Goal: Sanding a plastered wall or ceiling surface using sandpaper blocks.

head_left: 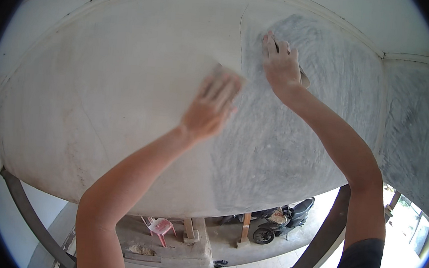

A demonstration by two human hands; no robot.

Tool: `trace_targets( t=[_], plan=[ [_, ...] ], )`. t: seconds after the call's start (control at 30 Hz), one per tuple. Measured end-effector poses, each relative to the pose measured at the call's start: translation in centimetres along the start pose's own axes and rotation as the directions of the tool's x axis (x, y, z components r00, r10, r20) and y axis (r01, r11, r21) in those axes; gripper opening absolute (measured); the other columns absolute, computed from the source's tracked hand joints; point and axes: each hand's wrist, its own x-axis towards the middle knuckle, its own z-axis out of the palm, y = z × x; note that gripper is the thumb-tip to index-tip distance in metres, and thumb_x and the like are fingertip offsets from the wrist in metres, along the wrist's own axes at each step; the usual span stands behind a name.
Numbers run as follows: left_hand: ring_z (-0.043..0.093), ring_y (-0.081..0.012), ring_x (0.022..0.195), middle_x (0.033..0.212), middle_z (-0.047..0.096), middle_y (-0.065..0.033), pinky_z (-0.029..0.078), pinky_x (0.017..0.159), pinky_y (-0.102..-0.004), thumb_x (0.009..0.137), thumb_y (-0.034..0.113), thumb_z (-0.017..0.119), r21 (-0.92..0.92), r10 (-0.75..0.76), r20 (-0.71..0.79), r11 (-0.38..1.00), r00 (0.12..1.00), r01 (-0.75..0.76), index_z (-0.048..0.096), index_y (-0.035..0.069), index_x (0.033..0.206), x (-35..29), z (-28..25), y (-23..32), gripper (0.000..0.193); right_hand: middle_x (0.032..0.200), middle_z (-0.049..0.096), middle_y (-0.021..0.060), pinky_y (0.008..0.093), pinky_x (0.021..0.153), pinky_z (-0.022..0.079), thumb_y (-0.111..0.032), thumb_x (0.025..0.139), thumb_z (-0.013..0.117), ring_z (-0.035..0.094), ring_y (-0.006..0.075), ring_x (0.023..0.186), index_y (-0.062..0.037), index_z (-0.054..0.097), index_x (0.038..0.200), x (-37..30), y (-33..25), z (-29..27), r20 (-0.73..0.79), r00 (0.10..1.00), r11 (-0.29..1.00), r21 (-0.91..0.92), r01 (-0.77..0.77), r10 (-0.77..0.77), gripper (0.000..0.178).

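Currently, a flat, grey-brown pad [242,80] lies against the pale plastered surface [128,82], under the blurred left hand [210,106], whose fingers stretch across it and hold it just beside the border of a streaky grey coat [294,140]. The right hand [282,66], higher up and on that coat, grasps a tool [305,80] mostly hidden by the palm; a rounded beige end sticks out, its exact kind unclear. Near both hands, a thin crack [241,28] runs down the plaster. Beyond the lower edge stand a pink-red plastic chair [160,226] and a dark motor scooter [296,214].
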Motion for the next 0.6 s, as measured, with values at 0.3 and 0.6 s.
trace_targets(
  t=[0.3,0.6],
  plan=[
    [0.031,-0.0288,0.144,0.153,0.039,-0.0131,0.016,0.121,-0.045,0.105,0.039,0.03,0.205,-0.137,0.032,0.97,0.99,0.128,0.033,0.002,0.15,11.0,1.1,-0.6,0.059,0.152,0.037,0.0125,0.0437,0.094,0.052,-0.02,0.097,0.051,0.052,0.033,0.122,-0.0012,0.034,0.147,-2.2,5.4,3.1,0.179,0.983,0.873,0.472,-0.124,0.043,0.056],
    [0.033,-0.0331,0.142,0.15,0.038,-0.0234,0.021,0.121,-0.0442,0.106,0.035,0.02,0.052,0.013,-0.014,0.999,1.0,-0.012,0.033,-0.008,0.146,12.5,4.5,4.0,0.059,0.145,0.049,0.0123,0.0459,0.091,0.053,-0.03,0.104,0.041,0.058,0.0352,0.115,-0.0056,0.043,0.143,-2.2,8.1,5.4,0.14,0.987,0.822,0.551,-0.144,0.078,0.045]
  ],
)
